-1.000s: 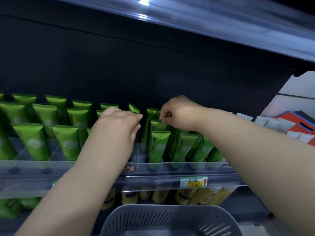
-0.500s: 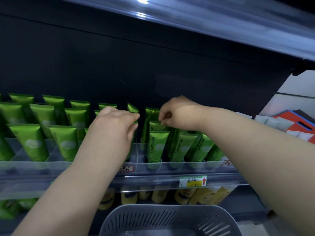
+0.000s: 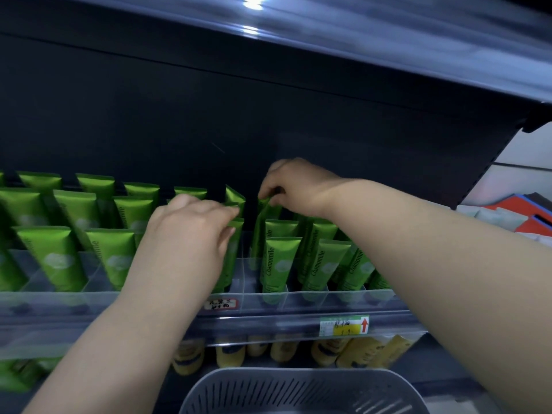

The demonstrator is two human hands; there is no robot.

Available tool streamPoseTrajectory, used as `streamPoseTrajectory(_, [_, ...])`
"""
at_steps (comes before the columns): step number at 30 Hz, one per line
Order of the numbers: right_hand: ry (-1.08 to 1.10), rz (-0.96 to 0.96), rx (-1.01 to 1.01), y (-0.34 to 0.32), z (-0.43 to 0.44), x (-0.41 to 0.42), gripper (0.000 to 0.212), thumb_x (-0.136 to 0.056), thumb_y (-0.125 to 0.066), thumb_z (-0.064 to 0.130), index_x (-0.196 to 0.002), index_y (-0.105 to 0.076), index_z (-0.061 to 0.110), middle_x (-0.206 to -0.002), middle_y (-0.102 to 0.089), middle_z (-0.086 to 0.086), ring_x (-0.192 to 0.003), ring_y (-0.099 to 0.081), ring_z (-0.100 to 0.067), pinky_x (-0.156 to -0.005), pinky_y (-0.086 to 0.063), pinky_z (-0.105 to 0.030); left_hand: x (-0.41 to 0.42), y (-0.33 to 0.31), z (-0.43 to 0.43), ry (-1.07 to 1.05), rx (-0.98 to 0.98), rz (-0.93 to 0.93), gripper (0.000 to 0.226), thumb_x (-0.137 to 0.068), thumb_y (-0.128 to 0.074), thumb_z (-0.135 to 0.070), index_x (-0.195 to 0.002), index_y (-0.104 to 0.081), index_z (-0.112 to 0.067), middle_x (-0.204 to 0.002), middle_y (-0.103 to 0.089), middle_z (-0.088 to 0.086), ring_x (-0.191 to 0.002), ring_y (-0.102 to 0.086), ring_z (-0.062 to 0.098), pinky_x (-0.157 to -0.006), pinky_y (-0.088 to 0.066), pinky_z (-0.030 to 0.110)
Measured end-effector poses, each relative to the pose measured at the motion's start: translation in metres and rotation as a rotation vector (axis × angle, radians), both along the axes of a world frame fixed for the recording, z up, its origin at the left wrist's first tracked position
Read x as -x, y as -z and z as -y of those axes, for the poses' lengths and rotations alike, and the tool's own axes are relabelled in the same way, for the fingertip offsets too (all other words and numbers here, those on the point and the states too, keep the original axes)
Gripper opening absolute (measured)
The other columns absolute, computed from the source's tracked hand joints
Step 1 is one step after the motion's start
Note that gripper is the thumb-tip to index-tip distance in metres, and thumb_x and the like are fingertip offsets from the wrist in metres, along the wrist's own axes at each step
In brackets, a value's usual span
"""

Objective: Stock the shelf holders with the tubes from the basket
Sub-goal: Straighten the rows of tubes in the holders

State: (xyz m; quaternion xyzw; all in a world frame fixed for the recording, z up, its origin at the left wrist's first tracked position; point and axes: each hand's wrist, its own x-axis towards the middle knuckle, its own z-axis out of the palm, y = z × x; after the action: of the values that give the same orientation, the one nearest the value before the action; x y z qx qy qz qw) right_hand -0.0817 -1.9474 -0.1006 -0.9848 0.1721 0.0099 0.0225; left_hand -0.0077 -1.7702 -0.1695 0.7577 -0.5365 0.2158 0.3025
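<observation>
Several green Chamomile tubes (image 3: 276,265) stand in rows in the clear plastic shelf holders (image 3: 313,295). My left hand (image 3: 191,231) reaches into the middle lanes and its fingertips pinch the crimped top of a green tube (image 3: 236,224), whose body the hand mostly hides. My right hand (image 3: 294,186) is farther back and pinches the top of a rear tube (image 3: 263,216), which leans left in its lane. The grey slotted basket (image 3: 298,389) sits below at the bottom edge; its contents are out of view.
A dark shelf (image 3: 328,46) overhangs the row, with a dark back panel behind it. Yellow tubes (image 3: 352,351) fill the shelf below, behind a price tag (image 3: 343,324). Pale packets and a red box (image 3: 525,216) lie to the right.
My right hand has moved back and up, pulling the rear tube's top with it. My left hand's fingers have stretched further right onto a tube's top.
</observation>
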Motion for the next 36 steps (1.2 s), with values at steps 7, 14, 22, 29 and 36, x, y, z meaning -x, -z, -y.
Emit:
streamPoseTrajectory(7, [-0.020, -0.078, 0.079, 0.004, 0.005, -0.002, 0.010, -0.090, -0.057, 0.024, -0.097, -0.064, 0.023, -0.105, -0.059, 0.003, -0.096, -0.055, -0.018, -0.075, -0.046, -0.030, -0.001, -0.001, -0.004, -0.013, -0.007, 0.014, 0.028, -0.071, -0.077, -0.005, -0.098, -0.073, -0.008, -0.088, -0.072, 0.007, -0.080, -0.060, 0.033, -0.072, -0.052, 0.045])
streamPoseTrajectory(14, [0.058, -0.081, 0.002, 0.002, 0.012, 0.004, 0.016, -0.092, -0.058, 0.021, -0.106, -0.065, 0.021, -0.096, -0.053, 0.006, -0.090, -0.053, -0.014, -0.074, -0.040, -0.023, -0.002, -0.003, -0.008, -0.015, 0.009, 0.022, 0.023, -0.075, -0.073, -0.006, -0.098, -0.073, -0.007, -0.086, -0.072, 0.007, -0.078, -0.060, 0.032, -0.071, -0.053, 0.047])
streamPoseTrajectory(22, [0.070, -0.070, -0.019, -0.001, 0.010, 0.004, 0.015, -0.087, -0.064, 0.025, -0.100, -0.068, 0.020, -0.089, -0.053, 0.009, -0.086, -0.053, -0.012, -0.075, -0.042, -0.023, 0.000, -0.004, -0.010, 0.005, 0.019, 0.002, 0.031, -0.068, -0.077, 0.001, -0.098, -0.073, -0.005, -0.086, -0.072, 0.008, -0.078, -0.060, 0.033, -0.071, -0.053, 0.048])
streamPoseTrajectory(29, [0.097, 0.091, -0.047, -0.004, 0.019, -0.002, 0.014, -0.091, -0.058, 0.025, -0.100, -0.067, 0.021, -0.097, -0.056, 0.008, -0.095, -0.052, -0.010, -0.079, -0.041, -0.023, -0.002, -0.005, -0.012, 0.006, 0.013, 0.003, 0.031, -0.068, -0.077, 0.001, -0.098, -0.073, -0.005, -0.086, -0.072, 0.008, -0.077, -0.060, 0.032, -0.071, -0.053, 0.046])
streamPoseTrajectory(36, [0.111, -0.007, 0.005, 0.005, 0.020, -0.015, 0.018, -0.091, -0.058, 0.017, -0.106, -0.068, 0.018, -0.113, -0.062, -0.001, -0.100, -0.057, -0.018, -0.081, -0.044, -0.023, -0.005, -0.007, -0.019, -0.021, 0.005, 0.018, 0.030, -0.067, -0.077, 0.002, -0.096, -0.073, -0.004, -0.086, -0.072, 0.009, -0.078, -0.062, 0.033, -0.073, -0.052, 0.046])
